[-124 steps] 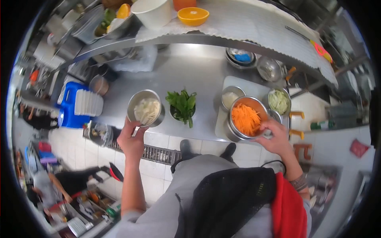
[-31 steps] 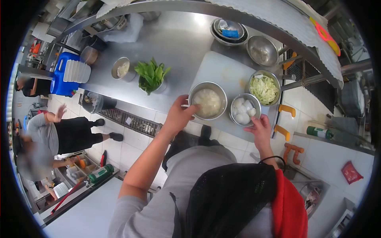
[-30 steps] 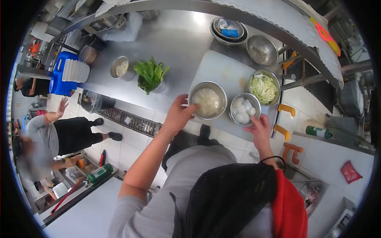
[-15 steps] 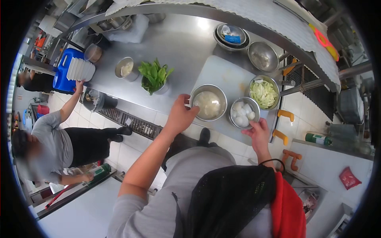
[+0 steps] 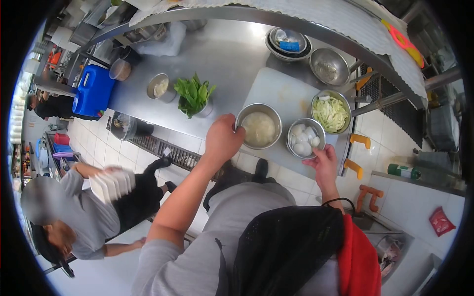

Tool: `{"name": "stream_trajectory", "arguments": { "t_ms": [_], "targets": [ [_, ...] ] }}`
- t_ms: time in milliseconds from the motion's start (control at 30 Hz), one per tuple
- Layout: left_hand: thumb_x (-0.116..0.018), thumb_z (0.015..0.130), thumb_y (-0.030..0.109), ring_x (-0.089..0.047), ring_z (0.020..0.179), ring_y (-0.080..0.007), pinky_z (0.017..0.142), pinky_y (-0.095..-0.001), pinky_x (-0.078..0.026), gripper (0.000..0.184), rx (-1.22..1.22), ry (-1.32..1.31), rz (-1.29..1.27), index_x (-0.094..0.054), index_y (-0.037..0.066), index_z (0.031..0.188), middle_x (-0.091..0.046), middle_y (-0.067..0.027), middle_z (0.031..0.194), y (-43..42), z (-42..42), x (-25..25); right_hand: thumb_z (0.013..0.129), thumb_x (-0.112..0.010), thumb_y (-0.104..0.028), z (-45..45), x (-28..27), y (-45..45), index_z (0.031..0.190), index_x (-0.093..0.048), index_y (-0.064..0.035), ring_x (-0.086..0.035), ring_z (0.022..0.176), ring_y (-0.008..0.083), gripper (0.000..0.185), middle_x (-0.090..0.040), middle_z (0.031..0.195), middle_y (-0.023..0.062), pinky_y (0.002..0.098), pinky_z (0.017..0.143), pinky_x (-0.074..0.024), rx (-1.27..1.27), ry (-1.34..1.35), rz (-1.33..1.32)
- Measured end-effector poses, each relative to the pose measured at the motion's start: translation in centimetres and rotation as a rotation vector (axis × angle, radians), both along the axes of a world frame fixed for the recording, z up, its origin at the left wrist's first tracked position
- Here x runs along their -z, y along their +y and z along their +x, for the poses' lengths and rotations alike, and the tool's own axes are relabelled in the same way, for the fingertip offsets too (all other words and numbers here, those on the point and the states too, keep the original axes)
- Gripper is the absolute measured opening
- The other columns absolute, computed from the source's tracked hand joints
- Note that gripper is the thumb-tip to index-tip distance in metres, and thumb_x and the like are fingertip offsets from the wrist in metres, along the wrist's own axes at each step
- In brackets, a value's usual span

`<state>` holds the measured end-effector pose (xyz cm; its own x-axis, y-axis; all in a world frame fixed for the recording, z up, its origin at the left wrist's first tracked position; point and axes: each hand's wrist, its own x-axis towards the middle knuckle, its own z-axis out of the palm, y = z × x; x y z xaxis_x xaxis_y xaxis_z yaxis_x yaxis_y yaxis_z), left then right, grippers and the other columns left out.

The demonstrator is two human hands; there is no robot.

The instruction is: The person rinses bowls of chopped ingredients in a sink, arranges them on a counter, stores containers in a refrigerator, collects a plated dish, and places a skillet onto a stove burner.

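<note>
My left hand point(image 5: 223, 135) grips the rim of a steel bowl point(image 5: 258, 126) at its left side; pale, cloudy liquid with whitish contents fills the lower part. Close by on the right, my right hand point(image 5: 322, 160) pinches the lower rim of a smaller steel bowl point(image 5: 306, 138) holding several white, rounded pieces like peeled eggs. Both bowls are over the front of a white cutting board point(image 5: 270, 86). Beyond my right hand stands a bowl of chopped pale-green cabbage point(image 5: 330, 113). A container of leafy greens point(image 5: 193, 94) is left of my left hand.
At the back sit stacked bowls with a blue packet point(image 5: 289, 47) and a steel bowl point(image 5: 330, 67). A small steel pot point(image 5: 160, 87) and a blue container point(image 5: 94, 89) stand leftward. A co-worker point(image 5: 94, 207) carries white trays at left. Orange handles point(image 5: 359, 141) jut out rightward.
The co-worker has taken the stack of white trays from beside the blue container and swung it down toward their body. My hands and both bowls have hardly moved.
</note>
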<state>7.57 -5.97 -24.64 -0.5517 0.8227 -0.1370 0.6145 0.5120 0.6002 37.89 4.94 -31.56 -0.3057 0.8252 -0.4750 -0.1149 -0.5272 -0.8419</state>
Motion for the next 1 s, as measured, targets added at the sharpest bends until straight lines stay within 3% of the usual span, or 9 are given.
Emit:
{"name": "stream_trajectory", "arguments": {
  "t_ms": [100,333,400,533,800,833,867,933,1000],
  "targets": [
    [-0.062,0.082,0.013,-0.063,0.079,-0.0454,0.072,-0.0522,-0.051,0.016,0.071,0.113,0.109,-0.059,-0.002,0.079,-0.063,-0.0244,0.083,0.6,-0.1,0.6,0.093,-0.064,-0.01,-0.3,0.1,-0.1,0.106,-0.053,-0.0041,-0.069,0.077,0.0209,0.018,-0.064,0.099,0.0099,0.0412,0.068,-0.0638,0.004,-0.027,0.072],
    [-0.061,0.082,0.011,-0.062,0.075,-0.0472,0.071,-0.0546,-0.051,0.017,0.111,0.108,0.194,-0.056,-0.004,0.075,-0.062,-0.0268,0.08,1.0,-0.6,0.7,0.093,-0.064,-0.011,0.3,0.7,0.1,0.105,-0.052,-0.0037,-0.069,0.073,0.0224,0.019,-0.064,0.098,0.0111,0.0414,0.067,-0.0636,0.018,-0.032,0.053],
    [-0.062,0.081,0.009,-0.061,0.073,-0.0469,0.069,-0.0544,-0.05,0.016,0.083,0.077,0.221,-0.056,-0.004,0.075,-0.061,-0.0265,0.078,0.9,-0.8,0.2,0.091,-0.065,-0.008,0.4,0.9,0.2,0.115,-0.052,0.0006,-0.068,0.077,0.0268,0.029,-0.055,0.103,0.0116,0.0405,0.066,-0.0643,0.011,-0.022,0.004],
    [-0.064,0.081,0.009,-0.061,0.072,-0.046,0.067,-0.0536,-0.049,0.015,0.072,0.034,0.224,-0.056,-0.003,0.076,-0.061,-0.0254,0.078,0.8,-1.4,-0.6,0.091,-0.066,-0.009,-0.2,0.4,0.1,0.115,-0.052,0.0008,-0.067,0.073,0.025,0.029,-0.055,0.103,0.0118,0.0411,0.064,-0.0644,0.018,-0.022,0.005],
    [-0.072,0.087,0.029,-0.063,0.072,-0.0396,0.066,-0.0483,-0.05,0.033,0.03,-0.071,0.286,-0.058,0.0,0.079,-0.063,-0.0198,0.083,-0.4,-1.4,1.2,0.093,-0.062,-0.014,-1.0,0.5,-0.4,0.108,-0.054,-0.0038,-0.067,0.072,0.0208,0.02,-0.062,0.096,0.0099,0.0389,0.062,-0.0628,0.084,-0.116,0.083],
    [-0.074,0.087,0.035,-0.065,0.072,-0.0355,0.069,-0.0451,-0.052,0.036,0.018,-0.103,0.232,-0.06,0.001,0.087,-0.064,-0.0174,0.09,-0.8,-1.6,1.5,0.09,-0.066,-0.009,-0.8,0.9,-0.3,0.116,-0.055,-0.0007,-0.064,0.075,0.0193,0.029,-0.059,0.106,0.0099,0.0388,0.062,-0.0645,0.095,-0.084,0.027],
    [-0.074,0.087,0.035,-0.065,0.072,-0.0355,0.069,-0.0451,-0.052,0.036,0.013,-0.102,0.228,-0.06,0.001,0.087,-0.064,-0.0174,0.09,-1.1,-1.8,1.7,0.09,-0.066,-0.009,-0.8,1.2,-0.2,0.116,-0.055,-0.0007,-0.064,0.075,0.0193,0.029,-0.059,0.106,0.0099,0.0388,0.062,-0.0645,0.09,-0.083,0.023],
    [-0.079,0.085,0.032,-0.07,0.081,-0.0259,0.071,-0.0387,-0.055,0.047,-0.045,-0.308,0.125,-0.062,-0.002,0.112,-0.068,-0.018,0.101,-1.3,-1.7,1.9,0.089,-0.066,-0.009,-0.5,1.5,-0.2,0.114,-0.055,-0.0016,-0.063,0.072,0.0193,0.029,-0.059,0.104,0.0096,0.0384,0.061,-0.0635,0.097,-0.061,0.028],
    [-0.079,0.084,0.036,-0.07,0.083,-0.0274,0.074,-0.0398,-0.055,0.056,-0.057,-0.413,0.154,-0.06,-0.004,0.118,-0.067,-0.0199,0.106,-1.4,-1.6,4.0,0.089,-0.066,-0.009,-0.3,2.1,-0.2,0.114,-0.054,-0.0019,-0.063,0.072,0.0196,0.029,-0.058,0.103,0.0094,0.0385,0.061,-0.063,0.108,-0.07,0.043]
  ]
}}
